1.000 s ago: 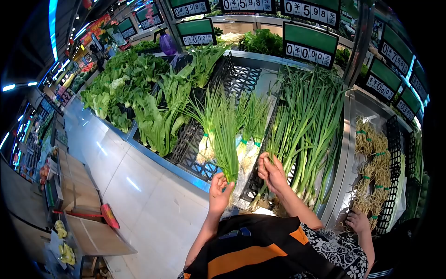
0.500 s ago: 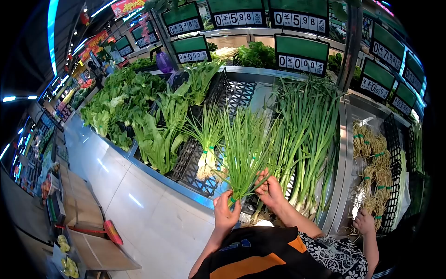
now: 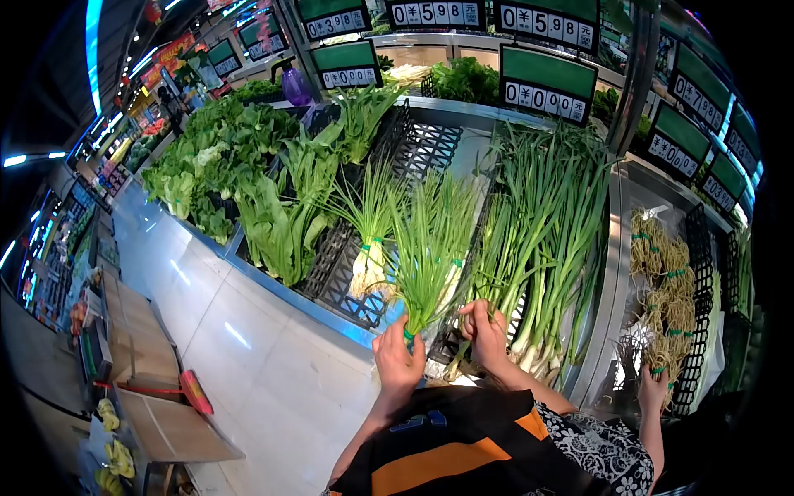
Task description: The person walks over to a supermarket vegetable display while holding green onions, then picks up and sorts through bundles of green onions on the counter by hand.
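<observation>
My left hand is closed around the lower stems of a bunch of scallions, thin and green, held upright with a green band by my fingers. To its right, my right hand is raised with thumb and fingers pinched together, apart from the stems of that bunch. Whatever is in the pinch is too small to make out. Another banded bunch with white bulbs lies just left of the held one, in a black crate. Long thick-stemmed green stalks lie right of my right hand.
Leafy greens fill the left of the metal-edged display. At the right, another person's hand touches banded bundles of brown roots. Price signs hang along the back. Pale floor tiles and cardboard boxes lie left.
My right hand has moved slightly right, away from the held scallions. My left hand keeps its hold. The other person's hand has shifted a little at the root bundles, and the view has tilted slightly.
</observation>
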Available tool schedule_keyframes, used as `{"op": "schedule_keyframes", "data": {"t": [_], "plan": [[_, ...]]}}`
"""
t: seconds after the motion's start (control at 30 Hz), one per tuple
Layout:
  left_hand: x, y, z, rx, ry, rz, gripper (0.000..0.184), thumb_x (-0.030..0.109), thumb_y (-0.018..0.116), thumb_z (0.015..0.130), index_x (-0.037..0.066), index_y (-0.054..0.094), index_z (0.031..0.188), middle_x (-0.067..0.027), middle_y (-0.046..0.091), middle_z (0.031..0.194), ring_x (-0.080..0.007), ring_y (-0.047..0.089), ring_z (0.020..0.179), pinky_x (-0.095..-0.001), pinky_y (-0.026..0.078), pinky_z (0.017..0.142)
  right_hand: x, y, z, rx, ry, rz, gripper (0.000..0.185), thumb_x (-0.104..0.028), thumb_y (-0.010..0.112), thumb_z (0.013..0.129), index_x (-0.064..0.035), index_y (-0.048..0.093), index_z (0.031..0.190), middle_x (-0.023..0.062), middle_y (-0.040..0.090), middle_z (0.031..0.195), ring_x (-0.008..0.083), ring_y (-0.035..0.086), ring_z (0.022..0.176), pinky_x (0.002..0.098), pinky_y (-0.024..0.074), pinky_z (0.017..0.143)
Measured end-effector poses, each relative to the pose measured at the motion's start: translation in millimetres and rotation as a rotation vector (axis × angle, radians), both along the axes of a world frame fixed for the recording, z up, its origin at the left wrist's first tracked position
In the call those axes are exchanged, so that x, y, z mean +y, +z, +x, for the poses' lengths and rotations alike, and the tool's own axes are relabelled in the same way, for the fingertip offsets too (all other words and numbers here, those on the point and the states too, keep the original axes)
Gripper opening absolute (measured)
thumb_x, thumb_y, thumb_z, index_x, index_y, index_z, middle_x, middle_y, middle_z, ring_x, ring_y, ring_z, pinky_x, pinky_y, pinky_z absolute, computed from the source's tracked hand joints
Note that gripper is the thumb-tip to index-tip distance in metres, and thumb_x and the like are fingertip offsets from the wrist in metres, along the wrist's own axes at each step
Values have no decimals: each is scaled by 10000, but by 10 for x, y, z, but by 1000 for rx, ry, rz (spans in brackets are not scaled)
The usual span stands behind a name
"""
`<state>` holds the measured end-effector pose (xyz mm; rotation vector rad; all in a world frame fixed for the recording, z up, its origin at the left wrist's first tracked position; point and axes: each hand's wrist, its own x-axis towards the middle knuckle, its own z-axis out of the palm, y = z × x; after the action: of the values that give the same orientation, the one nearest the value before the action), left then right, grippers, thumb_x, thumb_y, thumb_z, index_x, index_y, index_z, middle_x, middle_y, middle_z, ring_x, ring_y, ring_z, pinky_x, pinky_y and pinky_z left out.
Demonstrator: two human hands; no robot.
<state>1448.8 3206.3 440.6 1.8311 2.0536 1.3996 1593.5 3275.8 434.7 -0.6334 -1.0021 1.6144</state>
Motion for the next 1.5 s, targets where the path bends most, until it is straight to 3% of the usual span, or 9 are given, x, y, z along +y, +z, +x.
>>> {"op": "schedule_keyframes", "data": {"t": [0.1,0.17,0.33,0.83,0.9,1.13,1.3,1.37,1.5], "plan": [[-3,-14,-28,128,38,-1,361,51,571,742,-6,496,1091,-143,561,910,-293,532,847,-375,346,772,-90,132,-11,-239,-24,88,265,-236,470,923,3,583,896,-20,408,556,47,345,477,208,275,435],[-3,1,-28,172,48,-16,358,56,566,746,-7,496,1091,-141,554,914,-286,527,856,-374,346,773,-55,323,-41,-484,-44,373,172,-133,548,864,-11,618,963,58,615,734,129,571,600,244,435,515],[-20,-8,10,294,64,-69,353,70,558,754,8,503,1097,-129,535,928,-264,515,877,-375,347,781,177,357,-322,-720,-293,728,201,-96,657,764,-15,615,943,138,643,807,218,640,699,279,481,583],[-56,-47,36,447,55,-79,490,46,587,706,89,516,1189,-133,528,966,-261,502,853,-384,354,780,297,268,-216,-614,-131,104,158,-122,612,826,-15,611,942,32,642,837,66,575,774,223,495,671],[-58,-57,41,463,36,-98,520,28,584,685,103,516,1195,-136,527,973,-259,499,842,-382,353,777,314,213,-241,-407,-274,224,151,-130,610,829,-19,611,931,14,636,815,55,561,716,203,466,591],[-49,-74,72,476,27,-88,566,1,572,658,146,525,1203,-136,529,976,-255,498,832,-380,350,767,398,209,-264,-905,-181,539,222,-218,699,756,-29,635,854,99,622,654,75,508,499,247,421,466],[-54,-115,73,587,33,-25,477,17,512,729,189,560,1171,-108,519,929,-218,465,750,-344,346,719,519,228,-265,-916,12,344,230,-220,682,758,-16,630,851,158,622,706,181,620,613,312,493,582],[-43,-145,101,603,33,-58,449,31,512,730,189,576,1145,-100,514,896,-217,464,743,-346,348,713,550,284,-304,-844,52,433,238,-242,694,758,-25,633,834,75,607,646,84,514,557,277,432,521],[18,-206,143,668,41,-81,379,67,540,717,206,617,1060,-62,494,801,-207,474,726,-351,350,684,535,394,-314,-829,161,828,165,-191,657,770,-34,619,806,81,615,712,212,568,602,304,450,578]]}}
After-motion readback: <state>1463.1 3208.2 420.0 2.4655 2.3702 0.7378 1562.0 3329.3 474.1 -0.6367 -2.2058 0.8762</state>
